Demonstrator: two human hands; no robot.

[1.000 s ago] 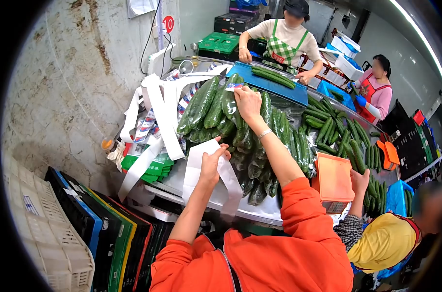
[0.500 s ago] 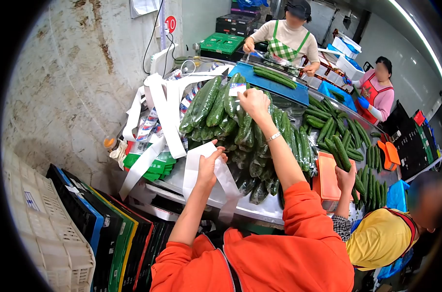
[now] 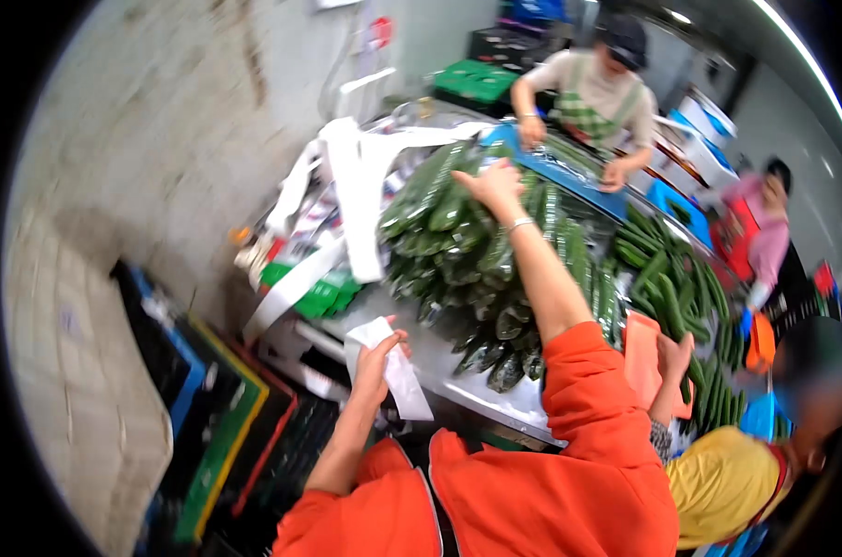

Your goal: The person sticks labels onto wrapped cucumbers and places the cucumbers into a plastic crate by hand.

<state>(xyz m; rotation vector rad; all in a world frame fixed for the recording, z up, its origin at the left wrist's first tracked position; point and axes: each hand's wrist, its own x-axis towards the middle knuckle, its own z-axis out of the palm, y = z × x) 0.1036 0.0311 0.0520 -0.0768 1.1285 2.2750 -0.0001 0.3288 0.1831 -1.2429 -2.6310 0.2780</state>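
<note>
My left hand is closed around a strip of white label backing paper, whose end hangs down in front of the table edge. My right hand reaches over a pile of plastic-wrapped cucumbers. Its thumb points out to the left, apart from the bent fingers, which rest on a pack at the top. A small white patch, seemingly a label, shows beside those fingers. Motion blur hides whether they press on it. Long white label strips drape over the table at left.
Green plastic packaging lies at the table's left end. Stacked crates stand at lower left. Across the table a person in a checked apron works at a blue tray. Loose cucumbers and a person in yellow are at right.
The view has swung, shifting the scene rightward. My right hand's thumb has spread from its pinch on the label. My left hand has moved lower with the backing strip, which looks bunched shorter.
</note>
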